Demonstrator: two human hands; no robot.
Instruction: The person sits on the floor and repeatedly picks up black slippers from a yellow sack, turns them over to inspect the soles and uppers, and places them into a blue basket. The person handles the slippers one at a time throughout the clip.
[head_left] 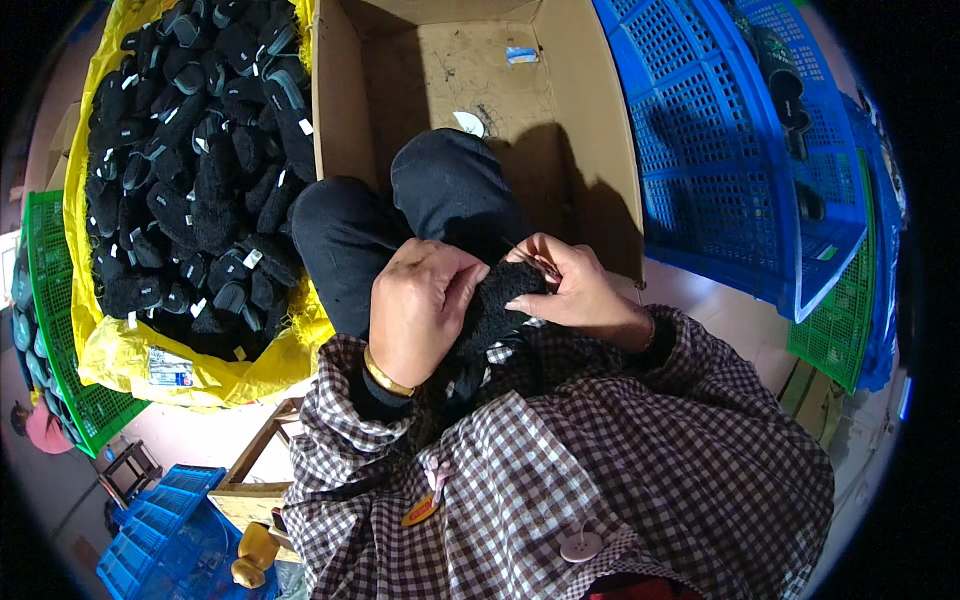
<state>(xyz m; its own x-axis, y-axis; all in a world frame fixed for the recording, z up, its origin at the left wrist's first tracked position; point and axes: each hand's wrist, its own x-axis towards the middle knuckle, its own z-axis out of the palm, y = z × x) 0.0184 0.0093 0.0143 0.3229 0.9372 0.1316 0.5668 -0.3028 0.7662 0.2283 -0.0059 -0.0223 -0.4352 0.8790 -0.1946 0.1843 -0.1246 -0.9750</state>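
Observation:
A black fuzzy piece (490, 310), much like the slippers in the sack, rests over my lap between both hands. My left hand (418, 300) is closed, thumb and fingertips pinching its left edge. On the other side my right hand (575, 295) grips it, with the thumb lying across its top. A thin, dark, pointed thing (540, 262) shows at my right fingers; its kind is too small to tell. Part of the piece is hidden behind my hands and the checked sleeves.
A yellow sack (120, 350) full of black fuzzy slippers (200, 190) with white tags stands at the left. Ahead of my knees is an open cardboard box (345, 100) with scraps inside. Blue plastic crates (700, 130) rise at the right. A wooden stool (250, 490) is at lower left.

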